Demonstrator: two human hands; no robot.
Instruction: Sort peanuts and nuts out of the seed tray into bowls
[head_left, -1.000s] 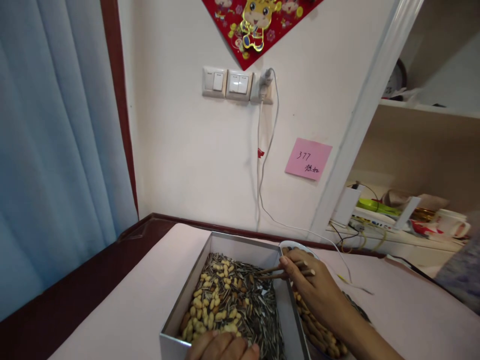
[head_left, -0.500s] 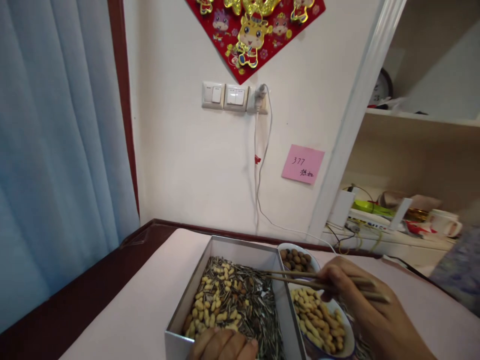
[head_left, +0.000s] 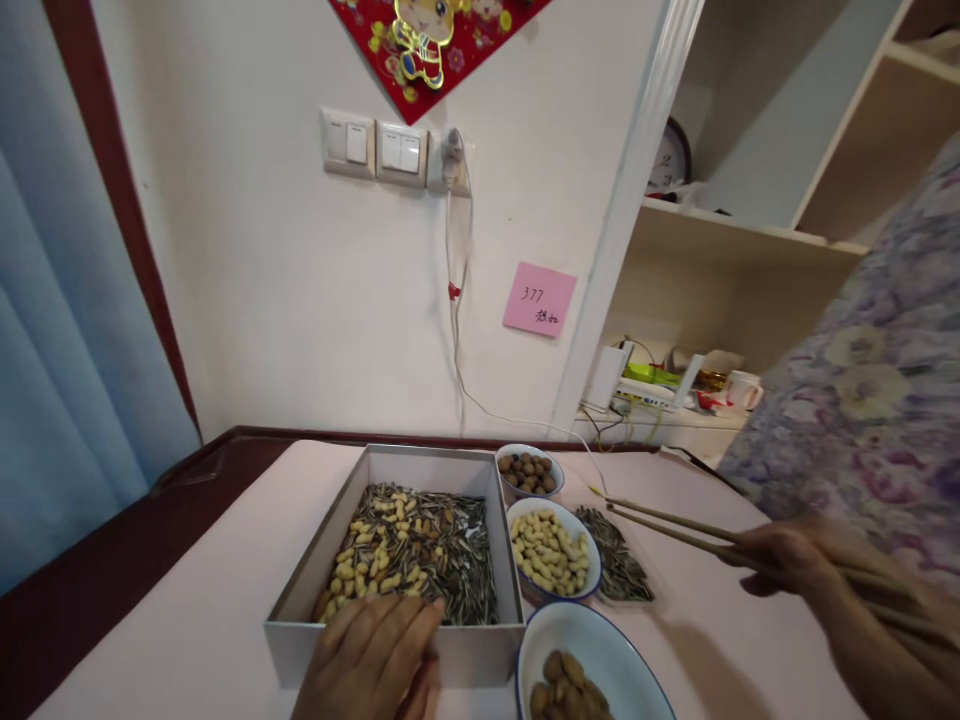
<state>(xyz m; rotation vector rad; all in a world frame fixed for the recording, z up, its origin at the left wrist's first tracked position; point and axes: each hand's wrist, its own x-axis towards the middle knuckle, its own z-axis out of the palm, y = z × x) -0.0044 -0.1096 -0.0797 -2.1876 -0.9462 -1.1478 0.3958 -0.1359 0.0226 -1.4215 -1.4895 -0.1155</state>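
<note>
A pair of wooden chopsticks (head_left: 675,527) is gripped in my right hand (head_left: 810,570), on the right above the table. Their tips hover near the far end of sunflower seeds (head_left: 616,560) in a shallow clear tray; whether they pinch anything is too small to tell. My left hand (head_left: 371,650) has its fingers bent over the near wall of a grey-white box (head_left: 480,655). Inside the box, peanuts (head_left: 367,560) lie mostly left, with striped sunflower seeds (head_left: 469,585) mostly right and some brown nuts among them.
Right of the box stand a bowl of round brown nuts (head_left: 529,470), a bowl of peanuts (head_left: 551,550) and a larger white bowl (head_left: 630,655) with long brown nuts. A white cable (head_left: 525,422) runs down to the table. A person in flowered clothing (head_left: 862,370) is at the right.
My right hand with the chopsticks has moved right, from over the box to beyond the bowls. The view has shifted, showing more of the table's right side. My left hand stays at the box's near wall.
</note>
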